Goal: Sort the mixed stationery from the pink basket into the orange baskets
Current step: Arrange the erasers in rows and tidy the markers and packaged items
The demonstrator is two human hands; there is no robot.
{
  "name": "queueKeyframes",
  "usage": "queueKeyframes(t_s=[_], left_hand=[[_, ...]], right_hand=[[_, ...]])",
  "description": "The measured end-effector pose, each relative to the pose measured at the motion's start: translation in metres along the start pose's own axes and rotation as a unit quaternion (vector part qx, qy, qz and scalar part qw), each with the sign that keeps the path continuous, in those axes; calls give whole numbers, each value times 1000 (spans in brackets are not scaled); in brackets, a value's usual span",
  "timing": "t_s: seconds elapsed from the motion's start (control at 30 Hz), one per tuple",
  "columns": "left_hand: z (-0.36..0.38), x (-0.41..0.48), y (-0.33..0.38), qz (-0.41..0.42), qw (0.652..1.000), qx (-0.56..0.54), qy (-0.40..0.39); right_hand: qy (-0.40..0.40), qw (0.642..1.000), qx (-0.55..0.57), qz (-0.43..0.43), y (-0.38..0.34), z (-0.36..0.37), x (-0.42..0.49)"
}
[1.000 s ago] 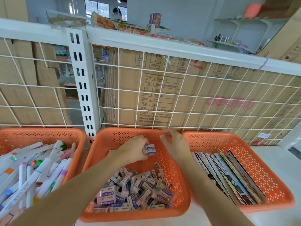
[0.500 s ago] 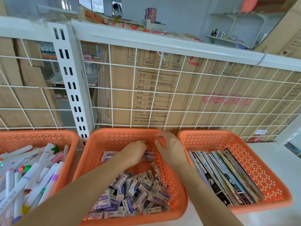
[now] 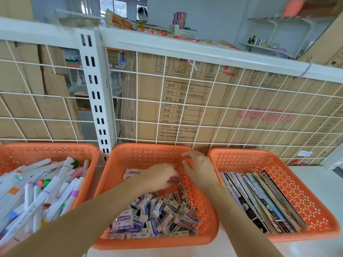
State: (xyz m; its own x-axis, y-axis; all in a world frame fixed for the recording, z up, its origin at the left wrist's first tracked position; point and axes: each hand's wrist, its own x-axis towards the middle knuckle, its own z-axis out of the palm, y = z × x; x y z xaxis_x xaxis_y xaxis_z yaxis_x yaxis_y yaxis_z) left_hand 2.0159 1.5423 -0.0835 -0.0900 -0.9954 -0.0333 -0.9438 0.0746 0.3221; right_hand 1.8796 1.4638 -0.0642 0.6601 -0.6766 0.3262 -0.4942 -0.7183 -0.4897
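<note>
Three orange perforated plastic baskets stand in a row, and I take the middle basket (image 3: 148,154) as my mark. It holds a heap of small wrapped erasers (image 3: 157,216) in pink and purple, piled toward its near wall. Two flat erasers (image 3: 132,173) lie on its floor by the far wall. The left basket (image 3: 46,151), just beside it, is full of white-barrelled marker pens (image 3: 46,188) with coloured caps, lying crosswise over one another. The right basket (image 3: 287,175), just beside it on the other side, holds thin printed booklets (image 3: 259,201) standing on edge in a leaning row.

My left hand (image 3: 159,176) is inside the middle basket, past the heap, palm down, with the forearm reaching in over the near left corner. A purple-banded eraser (image 3: 174,179) lies right under its fingertips. They are blurred, so I cannot tell whether I grip it or only touch it. The two flat erasers lie just beside my wrist.

My right hand (image 3: 199,166) is over the far right corner of the middle basket, fingers loosely curled and spread, thumb apart, holding nothing. Its forearm crosses the basket's right wall.

Behind the middle basket stands a white wire grid panel (image 3: 204,108) with brown cardboard cartons (image 3: 241,101) behind it. A white slotted metal post (image 3: 94,89) rises by its far left corner.
</note>
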Motion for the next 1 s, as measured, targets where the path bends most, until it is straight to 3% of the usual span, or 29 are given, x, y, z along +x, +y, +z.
queueKeyframes(t_s=[0.27, 0.37, 0.5, 0.6, 0.7, 0.87, 1.0], left_hand=[[19, 12, 4, 64, 995, 63, 35], [12, 8, 1, 37, 998, 38, 29], [-17, -10, -12, -38, 997, -72, 11], [-30, -26, -29, -82, 989, -124, 15], [-31, -38, -39, -111, 984, -138, 12], [-27, -47, -38, -124, 977, -174, 16], [-28, -54, -34, -138, 963, -232, 22]], right_hand=[[9, 1000, 15, 10, -1, -1, -2], [10, 1000, 12, 7, -1, -2, -2], [8, 1000, -5, -13, -5, -8, -5], [-137, 988, -60, -49, -16, -14, -6], [-293, 939, -170, -65, -28, -8, -4], [-372, 895, -245, -33, -36, 5, -4], [-371, 907, -201, 0, -35, 9, 0]])
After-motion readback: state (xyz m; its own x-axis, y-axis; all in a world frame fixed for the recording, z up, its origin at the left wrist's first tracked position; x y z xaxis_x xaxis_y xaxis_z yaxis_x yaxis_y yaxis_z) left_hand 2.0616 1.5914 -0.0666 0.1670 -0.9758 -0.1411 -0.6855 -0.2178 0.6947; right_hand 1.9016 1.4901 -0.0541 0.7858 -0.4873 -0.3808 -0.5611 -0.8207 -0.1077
